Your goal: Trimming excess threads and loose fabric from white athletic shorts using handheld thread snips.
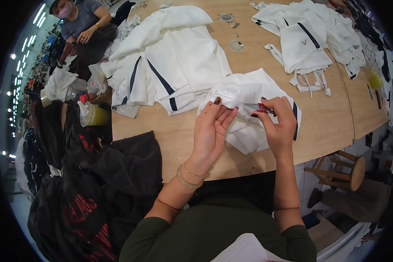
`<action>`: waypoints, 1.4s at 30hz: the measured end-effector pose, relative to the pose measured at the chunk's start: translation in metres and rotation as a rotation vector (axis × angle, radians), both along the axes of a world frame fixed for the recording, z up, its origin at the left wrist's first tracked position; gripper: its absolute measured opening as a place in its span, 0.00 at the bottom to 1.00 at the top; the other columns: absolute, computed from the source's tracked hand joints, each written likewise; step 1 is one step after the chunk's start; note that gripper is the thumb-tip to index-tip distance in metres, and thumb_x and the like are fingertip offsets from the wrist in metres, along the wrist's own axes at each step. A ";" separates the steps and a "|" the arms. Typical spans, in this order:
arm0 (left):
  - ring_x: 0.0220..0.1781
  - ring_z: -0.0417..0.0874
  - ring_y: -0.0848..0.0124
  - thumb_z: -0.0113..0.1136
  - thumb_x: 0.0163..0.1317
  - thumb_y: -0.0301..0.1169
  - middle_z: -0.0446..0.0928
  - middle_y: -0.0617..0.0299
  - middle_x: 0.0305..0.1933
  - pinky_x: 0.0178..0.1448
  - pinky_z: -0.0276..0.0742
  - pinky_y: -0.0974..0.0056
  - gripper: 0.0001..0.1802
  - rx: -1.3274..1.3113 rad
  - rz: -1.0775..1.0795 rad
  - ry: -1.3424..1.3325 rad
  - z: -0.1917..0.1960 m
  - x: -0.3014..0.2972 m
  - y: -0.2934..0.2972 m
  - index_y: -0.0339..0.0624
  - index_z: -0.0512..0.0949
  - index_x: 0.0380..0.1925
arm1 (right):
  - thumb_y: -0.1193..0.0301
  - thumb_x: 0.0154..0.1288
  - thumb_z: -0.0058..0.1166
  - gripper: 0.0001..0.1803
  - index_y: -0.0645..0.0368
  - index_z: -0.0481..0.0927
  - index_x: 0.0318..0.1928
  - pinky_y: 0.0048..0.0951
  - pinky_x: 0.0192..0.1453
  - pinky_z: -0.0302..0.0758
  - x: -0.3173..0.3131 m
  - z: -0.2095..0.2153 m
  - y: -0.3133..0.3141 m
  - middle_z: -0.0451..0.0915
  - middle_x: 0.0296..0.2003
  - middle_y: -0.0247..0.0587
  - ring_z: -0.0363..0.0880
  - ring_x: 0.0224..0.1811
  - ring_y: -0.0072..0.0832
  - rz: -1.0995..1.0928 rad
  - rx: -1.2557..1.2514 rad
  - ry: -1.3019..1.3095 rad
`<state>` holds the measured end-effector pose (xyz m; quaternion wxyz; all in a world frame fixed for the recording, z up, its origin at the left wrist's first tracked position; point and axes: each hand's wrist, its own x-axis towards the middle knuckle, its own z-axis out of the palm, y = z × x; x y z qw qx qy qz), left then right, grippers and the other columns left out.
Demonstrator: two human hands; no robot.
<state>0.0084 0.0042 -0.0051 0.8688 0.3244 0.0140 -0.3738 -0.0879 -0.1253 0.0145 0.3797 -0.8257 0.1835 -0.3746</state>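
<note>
So, the bench [327, 118] is filling mid-frame, and the white garment being handled [249, 135] is lying just right of centre. Left hand [214, 124] is pinching its cloth; right hand's [280, 122] fingers are clamping what look like small red snips [268, 110]. Blades are pointing at bunched fabric, so I'm guessing any slip risks nicking it.

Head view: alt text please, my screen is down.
The left hand pinches a white garment at a wooden table; the right hand holds a small, partly hidden tool close by. More white, dark-striped garments lie beyond.
</note>
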 end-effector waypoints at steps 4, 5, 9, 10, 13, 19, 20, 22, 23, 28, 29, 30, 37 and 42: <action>0.47 0.80 0.70 0.50 0.69 0.30 0.77 0.58 0.43 0.58 0.78 0.63 0.10 0.003 0.006 0.029 0.007 -0.006 -0.001 0.36 0.72 0.45 | 0.79 0.44 0.66 0.13 0.63 0.77 0.33 0.30 0.31 0.68 0.004 -0.006 0.000 0.76 0.25 0.38 0.69 0.28 0.34 0.016 -0.125 -0.057; 0.47 0.80 0.70 0.50 0.69 0.31 0.77 0.57 0.44 0.58 0.78 0.63 0.10 -0.006 -0.001 0.025 0.006 -0.006 0.000 0.36 0.72 0.45 | 0.79 0.44 0.66 0.13 0.63 0.78 0.33 0.30 0.30 0.68 0.005 -0.007 0.001 0.76 0.25 0.38 0.69 0.27 0.33 0.026 -0.147 -0.066; 0.47 0.80 0.70 0.49 0.69 0.31 0.77 0.57 0.44 0.57 0.78 0.64 0.11 0.003 -0.025 0.011 0.010 -0.009 -0.002 0.36 0.72 0.46 | 0.78 0.44 0.66 0.13 0.63 0.78 0.33 0.30 0.29 0.67 0.008 -0.007 0.001 0.76 0.25 0.37 0.68 0.27 0.33 0.031 -0.160 -0.079; 0.47 0.80 0.70 0.49 0.69 0.31 0.77 0.57 0.44 0.57 0.78 0.64 0.11 0.005 -0.025 0.010 0.010 -0.009 -0.002 0.36 0.72 0.46 | 0.78 0.44 0.66 0.13 0.63 0.78 0.33 0.30 0.29 0.67 0.009 -0.008 0.002 0.76 0.25 0.37 0.68 0.27 0.33 0.034 -0.169 -0.081; 0.48 0.80 0.70 0.49 0.69 0.31 0.77 0.57 0.45 0.58 0.78 0.64 0.12 0.012 -0.022 0.003 0.008 -0.008 -0.002 0.35 0.71 0.47 | 0.78 0.44 0.66 0.13 0.63 0.78 0.33 0.30 0.29 0.67 0.010 -0.007 0.001 0.76 0.25 0.37 0.68 0.27 0.33 0.027 -0.170 -0.082; 0.48 0.80 0.69 0.48 0.69 0.30 0.77 0.57 0.46 0.58 0.78 0.62 0.12 0.015 0.022 -0.042 0.008 -0.008 -0.004 0.34 0.71 0.47 | 0.79 0.45 0.66 0.15 0.63 0.78 0.36 0.28 0.32 0.71 0.005 -0.002 0.002 0.77 0.28 0.40 0.72 0.29 0.33 0.004 -0.111 -0.044; 0.47 0.80 0.69 0.47 0.69 0.30 0.77 0.57 0.46 0.58 0.78 0.62 0.12 0.011 0.028 -0.029 0.009 -0.009 -0.004 0.35 0.71 0.47 | 0.79 0.45 0.66 0.16 0.63 0.78 0.37 0.27 0.33 0.73 0.006 0.000 0.006 0.77 0.30 0.41 0.73 0.29 0.33 -0.002 -0.034 -0.046; 0.46 0.80 0.69 0.47 0.69 0.29 0.77 0.57 0.46 0.57 0.78 0.62 0.12 -0.001 0.022 -0.010 0.008 -0.010 -0.006 0.35 0.72 0.47 | 0.79 0.46 0.66 0.17 0.63 0.78 0.39 0.26 0.33 0.73 0.008 0.013 0.015 0.77 0.31 0.42 0.74 0.29 0.32 0.035 0.072 -0.062; 0.46 0.81 0.69 0.48 0.69 0.30 0.77 0.57 0.46 0.56 0.78 0.63 0.12 -0.023 -0.004 -0.006 0.004 -0.009 -0.005 0.35 0.72 0.47 | 0.79 0.46 0.65 0.18 0.63 0.78 0.41 0.26 0.34 0.74 0.011 0.017 0.020 0.77 0.32 0.43 0.75 0.29 0.32 0.075 0.182 -0.081; 0.46 0.81 0.69 0.48 0.69 0.30 0.78 0.56 0.45 0.52 0.79 0.65 0.11 -0.072 -0.089 -0.003 -0.002 -0.005 -0.004 0.35 0.73 0.46 | 0.88 0.41 0.55 0.17 0.60 0.80 0.35 0.24 0.22 0.63 0.020 -0.012 0.016 0.71 0.20 0.38 0.69 0.19 0.28 0.149 -0.289 -0.183; 0.46 0.81 0.69 0.48 0.69 0.30 0.78 0.56 0.44 0.53 0.79 0.65 0.11 -0.035 -0.062 0.011 -0.001 -0.003 -0.005 0.35 0.73 0.45 | 0.88 0.41 0.55 0.17 0.60 0.80 0.35 0.24 0.22 0.63 0.018 -0.011 0.020 0.71 0.20 0.38 0.69 0.19 0.28 0.151 -0.291 -0.183; 0.46 0.81 0.69 0.49 0.69 0.31 0.79 0.56 0.43 0.53 0.79 0.65 0.11 0.004 -0.031 0.023 0.001 -0.001 -0.005 0.35 0.73 0.45 | 0.89 0.41 0.54 0.16 0.61 0.79 0.34 0.23 0.22 0.63 0.015 -0.010 0.027 0.70 0.20 0.38 0.69 0.20 0.27 0.183 -0.166 -0.145; 0.47 0.81 0.67 0.48 0.69 0.30 0.78 0.53 0.46 0.55 0.78 0.63 0.12 0.007 -0.003 -0.005 0.008 0.003 -0.004 0.33 0.72 0.47 | 0.87 0.49 0.49 0.07 0.64 0.76 0.29 0.17 0.30 0.67 -0.022 -0.019 0.021 0.77 0.23 0.32 0.71 0.27 0.14 0.714 0.560 0.322; 0.50 0.80 0.66 0.46 0.68 0.29 0.76 0.51 0.51 0.55 0.76 0.64 0.17 -0.003 -0.040 -0.087 0.012 0.006 0.003 0.30 0.70 0.53 | 0.89 0.54 0.51 0.16 0.60 0.76 0.42 0.10 0.32 0.63 -0.032 -0.032 0.009 0.71 0.32 0.26 0.71 0.33 0.10 0.166 0.671 -0.014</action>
